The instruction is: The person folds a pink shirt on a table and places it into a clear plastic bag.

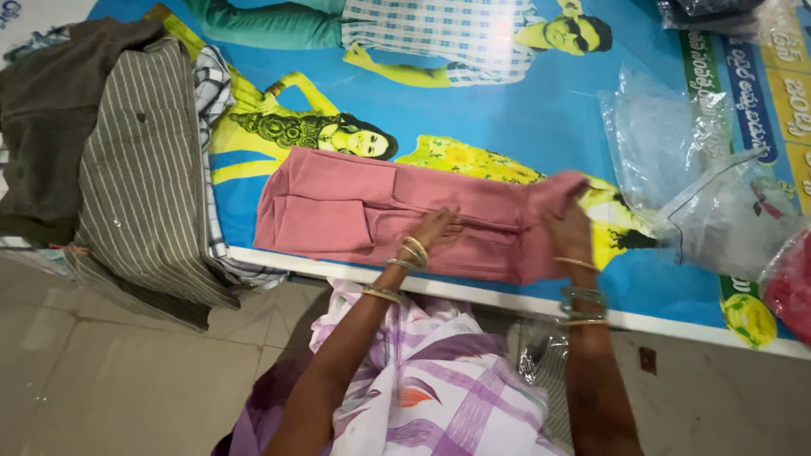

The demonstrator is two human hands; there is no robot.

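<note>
A pink ribbed garment [338, 203] lies folded on a blue printed banner [524, 118] spread on the floor. My left hand [432, 228] presses flat on the middle of the garment, fingers together. My right hand [568, 230] grips the garment's right end, which is lifted and folded over toward the left. Both wrists wear bangles.
A pile of folded clothes, striped grey [139, 169] and dark olive [51, 101], sits at the left. Clear plastic bags [676, 135] lie at the right, with a red item in a bag [790, 287] at the right edge. Tiled floor [127, 371] is below the banner's white border.
</note>
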